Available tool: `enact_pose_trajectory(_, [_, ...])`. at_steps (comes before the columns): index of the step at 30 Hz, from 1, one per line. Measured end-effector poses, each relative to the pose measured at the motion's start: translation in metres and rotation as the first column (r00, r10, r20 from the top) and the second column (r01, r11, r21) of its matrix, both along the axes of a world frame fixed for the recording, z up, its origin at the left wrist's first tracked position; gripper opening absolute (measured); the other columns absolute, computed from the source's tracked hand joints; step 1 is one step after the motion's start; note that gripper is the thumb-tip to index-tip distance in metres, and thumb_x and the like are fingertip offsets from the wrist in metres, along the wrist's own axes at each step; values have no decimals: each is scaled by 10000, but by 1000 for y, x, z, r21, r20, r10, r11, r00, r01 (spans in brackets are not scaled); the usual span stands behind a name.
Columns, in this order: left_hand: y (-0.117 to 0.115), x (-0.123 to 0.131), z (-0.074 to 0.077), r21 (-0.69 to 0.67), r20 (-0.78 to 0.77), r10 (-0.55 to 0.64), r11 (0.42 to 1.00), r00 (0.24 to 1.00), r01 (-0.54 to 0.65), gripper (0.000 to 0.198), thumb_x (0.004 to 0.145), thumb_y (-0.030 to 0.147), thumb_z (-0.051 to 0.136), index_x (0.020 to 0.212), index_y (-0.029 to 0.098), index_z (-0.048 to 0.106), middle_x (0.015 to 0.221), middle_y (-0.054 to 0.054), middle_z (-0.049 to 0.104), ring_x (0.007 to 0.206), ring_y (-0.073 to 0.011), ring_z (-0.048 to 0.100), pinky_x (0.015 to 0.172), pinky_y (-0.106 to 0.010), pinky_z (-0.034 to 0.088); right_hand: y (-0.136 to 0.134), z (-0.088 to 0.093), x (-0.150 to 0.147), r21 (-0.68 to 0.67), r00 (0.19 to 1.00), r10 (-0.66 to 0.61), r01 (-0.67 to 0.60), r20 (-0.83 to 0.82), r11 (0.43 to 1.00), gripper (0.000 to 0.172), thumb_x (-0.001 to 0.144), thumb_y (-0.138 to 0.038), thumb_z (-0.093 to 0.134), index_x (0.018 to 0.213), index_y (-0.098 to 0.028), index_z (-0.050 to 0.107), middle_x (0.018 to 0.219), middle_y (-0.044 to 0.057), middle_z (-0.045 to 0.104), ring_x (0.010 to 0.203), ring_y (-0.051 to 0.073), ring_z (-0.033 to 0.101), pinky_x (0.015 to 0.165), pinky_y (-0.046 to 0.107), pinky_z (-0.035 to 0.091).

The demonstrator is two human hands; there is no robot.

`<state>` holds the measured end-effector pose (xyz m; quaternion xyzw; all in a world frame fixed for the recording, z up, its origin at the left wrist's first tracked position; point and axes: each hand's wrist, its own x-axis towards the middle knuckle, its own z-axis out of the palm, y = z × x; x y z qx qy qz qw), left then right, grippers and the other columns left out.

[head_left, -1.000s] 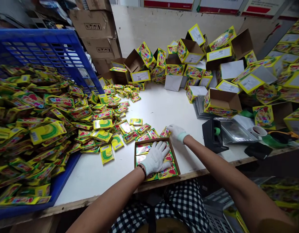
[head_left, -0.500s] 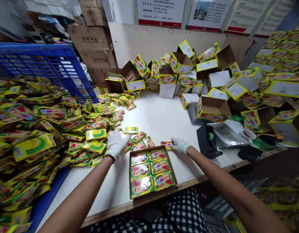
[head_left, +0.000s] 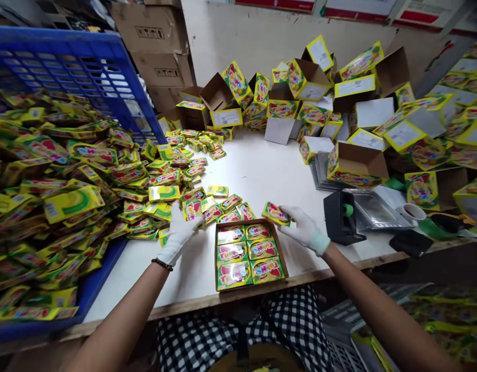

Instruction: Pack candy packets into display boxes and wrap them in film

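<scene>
An open carton point(head_left: 218, 258) near the table's front edge holds several small yellow-green packs lying face up in two columns. My right hand point(head_left: 305, 230), in a white glove, pinches one small pack point(head_left: 276, 213) by its right end, just beyond the carton's right back corner. To the left of the carton, my gloved left hand point(head_left: 179, 235) has its thumb and fingers apart at the edge of the loose packs, its fingertips beside a pack point(head_left: 192, 209). Several more loose packs point(head_left: 231, 202) lie right behind the carton.
A blue crate point(head_left: 68, 49) heaped with packs stands at the left. Empty display boxes point(head_left: 356, 164) pile up along the back and right. A black tape dispenser point(head_left: 341, 217), clear plastic sheets point(head_left: 378, 209) and a tape roll point(head_left: 413, 213) lie at the right.
My right hand has taken hold of the pack beside it and lifted it, turning it slightly. My left hand has spread its thumb from its fingers near the loose packs. The view has tilted down.
</scene>
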<state>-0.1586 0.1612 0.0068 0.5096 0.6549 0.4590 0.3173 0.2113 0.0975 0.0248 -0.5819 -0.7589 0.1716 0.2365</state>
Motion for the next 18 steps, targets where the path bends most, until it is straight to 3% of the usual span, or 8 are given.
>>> enact_pose_trajectory(3, [-31,4,7,-20,321,-67,997,945,77,833,683,313,765,1401,157,371,1262,-148,624,1042,-238,667,925,-393,551,-36,21,-39,-3,941,336,-336,-31,942,550,781,-282,693,1318,-219,587,1252,114,609,1134,266,560,999,409,443])
enact_pose_trajectory(7, [-70,26,19,24,496,-158,985,854,168,563,741,345,703,1240,180,502,1148,-101,677,986,-208,678,885,-362,555,-58,11,-93,-132,835,550,-542,28,830,388,820,-282,702,1199,-205,670,1167,109,655,1063,259,588,950,390,464])
enact_pose_trajectory(12, [-104,42,27,6,532,-181,978,827,210,381,780,360,661,1099,188,542,1035,-57,691,867,-162,660,733,-260,535,-60,-16,-110,-177,835,547,-549,-67,817,182,917,-225,585,1027,-224,730,1066,78,707,1015,214,628,927,343,481])
enact_pose_trajectory(16, [-109,49,26,15,619,-201,969,759,245,398,771,382,702,1076,181,544,947,-36,693,789,-151,658,709,-271,531,-64,-18,-104,-168,834,534,-551,-136,818,158,918,-257,589,944,-214,739,1098,86,716,1056,234,635,964,383,480])
enact_pose_trajectory(18, [-107,54,28,27,660,-219,963,719,268,438,760,388,733,1092,175,540,959,-49,695,791,-158,665,730,-296,541,-65,-14,-103,-149,852,475,-510,-218,847,157,902,-289,611,975,-211,727,1155,90,702,1105,244,626,994,399,475])
